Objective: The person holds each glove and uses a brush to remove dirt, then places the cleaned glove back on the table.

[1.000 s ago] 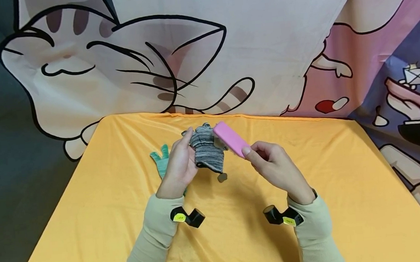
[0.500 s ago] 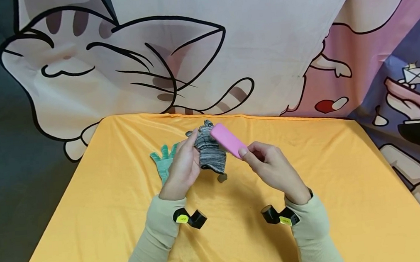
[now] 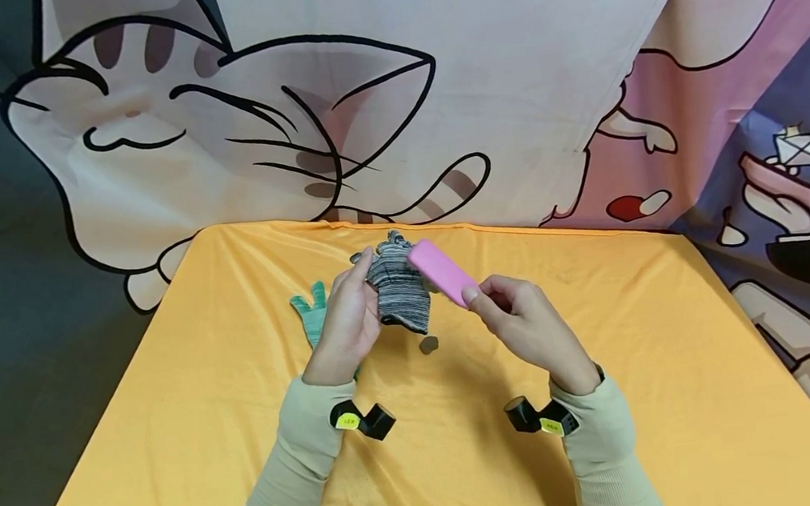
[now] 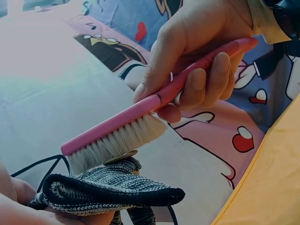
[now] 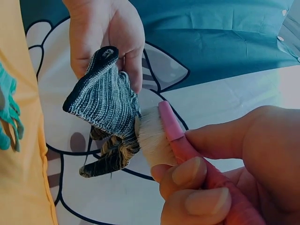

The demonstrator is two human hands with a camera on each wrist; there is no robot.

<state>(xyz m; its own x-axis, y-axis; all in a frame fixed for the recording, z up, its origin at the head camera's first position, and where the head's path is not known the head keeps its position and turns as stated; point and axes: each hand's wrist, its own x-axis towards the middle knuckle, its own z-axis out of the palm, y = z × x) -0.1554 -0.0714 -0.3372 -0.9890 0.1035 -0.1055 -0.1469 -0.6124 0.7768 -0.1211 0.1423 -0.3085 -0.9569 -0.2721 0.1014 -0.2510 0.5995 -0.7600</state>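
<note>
1. As I look down through the head camera, the left hand (image 3: 346, 318) holds a grey-and-black knitted glove (image 3: 403, 289), its thumb up along the glove's near edge and its other fingers partly hidden behind the knit.

2. I see the right hand (image 3: 534, 322) gripping a pink brush (image 3: 443, 272), thumb on one side of the handle and fingers curled round the other.

3. From that right grip the brush head reaches across towards the left hand, and its pale bristles (image 4: 117, 143) touch the knitted glove; a flat brownish piece (image 4: 121, 157) shows where they meet (I cannot tell what it is).

4. The knitted glove sits just beyond the left palm, raised above the yellow cloth (image 3: 430, 460), its dark-edged cuff turned back towards the person.

5. To the left of the left hand's hold, a green glove (image 3: 312, 317) lies on the cloth, partly covered from my view by that hand and wrist.

6. Between the two grips, just on the person's side of the knitted glove, I make out a small dark patch (image 3: 428, 345), too small to identify.
</note>
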